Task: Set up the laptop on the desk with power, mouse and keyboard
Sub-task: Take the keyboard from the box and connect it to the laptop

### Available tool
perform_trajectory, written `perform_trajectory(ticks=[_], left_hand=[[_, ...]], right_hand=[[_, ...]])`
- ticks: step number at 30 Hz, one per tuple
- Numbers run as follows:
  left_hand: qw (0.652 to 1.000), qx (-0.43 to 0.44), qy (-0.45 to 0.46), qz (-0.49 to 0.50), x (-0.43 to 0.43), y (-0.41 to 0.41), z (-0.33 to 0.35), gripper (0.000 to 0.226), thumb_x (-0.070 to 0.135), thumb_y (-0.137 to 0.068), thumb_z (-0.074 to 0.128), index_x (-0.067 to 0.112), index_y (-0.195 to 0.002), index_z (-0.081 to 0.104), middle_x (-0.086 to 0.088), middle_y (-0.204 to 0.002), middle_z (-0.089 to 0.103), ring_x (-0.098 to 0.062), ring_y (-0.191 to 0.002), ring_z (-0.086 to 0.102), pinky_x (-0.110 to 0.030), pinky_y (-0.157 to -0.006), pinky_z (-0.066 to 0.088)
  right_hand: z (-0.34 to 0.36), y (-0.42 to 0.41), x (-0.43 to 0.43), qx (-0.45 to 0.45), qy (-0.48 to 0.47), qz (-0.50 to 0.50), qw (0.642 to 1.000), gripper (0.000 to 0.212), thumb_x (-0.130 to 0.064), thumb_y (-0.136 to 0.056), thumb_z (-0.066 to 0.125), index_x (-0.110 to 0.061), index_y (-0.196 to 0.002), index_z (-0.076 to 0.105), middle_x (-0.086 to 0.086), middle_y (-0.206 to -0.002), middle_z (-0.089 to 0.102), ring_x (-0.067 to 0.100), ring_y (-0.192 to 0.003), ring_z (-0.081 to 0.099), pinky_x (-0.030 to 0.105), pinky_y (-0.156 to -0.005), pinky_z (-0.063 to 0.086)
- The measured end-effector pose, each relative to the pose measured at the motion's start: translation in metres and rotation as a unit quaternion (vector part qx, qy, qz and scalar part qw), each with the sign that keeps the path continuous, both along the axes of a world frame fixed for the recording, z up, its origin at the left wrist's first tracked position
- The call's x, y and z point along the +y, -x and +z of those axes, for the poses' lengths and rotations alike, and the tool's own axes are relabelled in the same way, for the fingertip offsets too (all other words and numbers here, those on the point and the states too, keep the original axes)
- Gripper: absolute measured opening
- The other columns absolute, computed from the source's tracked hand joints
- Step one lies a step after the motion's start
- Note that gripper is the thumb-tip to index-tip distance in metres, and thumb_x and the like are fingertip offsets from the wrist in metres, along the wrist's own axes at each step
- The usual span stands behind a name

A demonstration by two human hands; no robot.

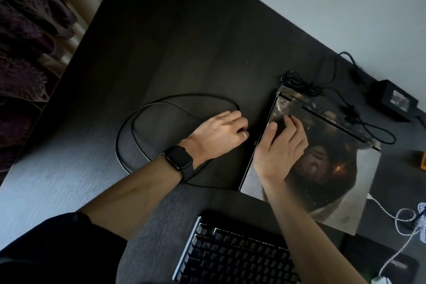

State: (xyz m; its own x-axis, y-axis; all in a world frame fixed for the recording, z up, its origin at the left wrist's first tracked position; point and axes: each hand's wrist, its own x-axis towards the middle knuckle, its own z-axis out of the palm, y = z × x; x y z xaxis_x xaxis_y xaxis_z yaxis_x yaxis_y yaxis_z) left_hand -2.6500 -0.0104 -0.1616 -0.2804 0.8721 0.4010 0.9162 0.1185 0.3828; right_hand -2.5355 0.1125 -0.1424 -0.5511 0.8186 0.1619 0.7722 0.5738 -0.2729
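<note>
At the laptop's left edge, left hand curled on the black cable end, plug hidden; right hand lay flat on the shut lid. Keyboard placed in front — power brick behind. Connections and opening judged outstanding.

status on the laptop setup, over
Left hand pinching black looped cable at left edge of closed picture-skinned laptop. Right hand flat on lid. Thin black cord draped over hinge, black power brick behind.

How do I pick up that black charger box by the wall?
Come from above and pinch the power brick across its two long sides. It lies flat on the desk, with cables at both short ends.
</note>
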Motion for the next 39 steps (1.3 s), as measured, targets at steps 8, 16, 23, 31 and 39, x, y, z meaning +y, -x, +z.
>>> perform_trajectory(ticks=[8, 16, 23, 31, 39], left_hand=[[1.000, 0.010, -0.002, 0.001, 0.001, -0.005, -0.003, 0.014, 0.003, -0.082, 0.068, 0.015, -0.083, 0.077, -0.002, -0.087, 0.065, -0.022, -0.082, 0.059, -0.030, -0.078, 0.046], [1.000, -0.006, -0.018, 0.020, 0.002, -0.010, -0.012, 0.014, 0.004, -0.081, 0.069, 0.014, -0.087, 0.077, -0.002, -0.087, 0.065, -0.021, -0.083, 0.056, -0.031, -0.075, 0.049], [0.998, -0.031, 0.002, 0.055, 0.000, -0.015, -0.017, 0.018, 0.012, -0.088, 0.062, 0.016, -0.097, 0.078, -0.002, -0.088, 0.064, -0.020, -0.085, 0.048, -0.033, -0.071, 0.051], [0.939, -0.108, 0.199, 0.258, -0.060, -0.038, 0.039, 0.066, 0.033, -0.081, 0.071, 0.024, -0.142, 0.050, -0.009, -0.134, 0.053, -0.032, -0.114, 0.055, -0.045, -0.090, 0.048], [0.769, -0.274, 0.341, 0.466, -0.157, -0.066, 0.064, 0.100, 0.062, -0.080, 0.065, 0.025, -0.157, 0.013, -0.022, -0.145, 0.027, -0.042, -0.122, 0.041, -0.052, -0.093, 0.047]], right_hand=[[-0.001, 0.000, -0.002, 0.009, -0.011, -0.001, 1.000, 0.041, -0.034, -0.101, 0.043, -0.010, -0.132, 0.055, 0.008, -0.141, 0.050, 0.029, -0.127, 0.043, 0.041, -0.103, 0.034], [-0.003, -0.001, -0.001, 0.008, 0.000, -0.004, 1.000, 0.040, -0.030, -0.099, 0.046, -0.010, -0.132, 0.055, 0.009, -0.142, 0.049, 0.031, -0.126, 0.042, 0.040, -0.104, 0.032], [-0.001, -0.003, 0.001, -0.002, 0.011, 0.003, 1.000, 0.041, -0.030, -0.095, 0.048, -0.012, -0.132, 0.052, 0.007, -0.144, 0.046, 0.030, -0.128, 0.040, 0.045, -0.103, 0.034], [0.005, -0.008, 0.002, -0.032, 0.029, 0.047, 0.998, 0.046, -0.032, -0.098, 0.047, -0.009, -0.137, 0.051, 0.011, -0.145, 0.045, 0.033, -0.133, 0.039, 0.051, -0.109, 0.038], [0.046, -0.062, -0.039, -0.125, 0.166, 0.093, 0.974, 0.058, -0.034, -0.091, 0.063, -0.010, -0.142, 0.047, 0.008, -0.152, 0.041, 0.028, -0.141, 0.034, 0.045, -0.114, 0.035]])
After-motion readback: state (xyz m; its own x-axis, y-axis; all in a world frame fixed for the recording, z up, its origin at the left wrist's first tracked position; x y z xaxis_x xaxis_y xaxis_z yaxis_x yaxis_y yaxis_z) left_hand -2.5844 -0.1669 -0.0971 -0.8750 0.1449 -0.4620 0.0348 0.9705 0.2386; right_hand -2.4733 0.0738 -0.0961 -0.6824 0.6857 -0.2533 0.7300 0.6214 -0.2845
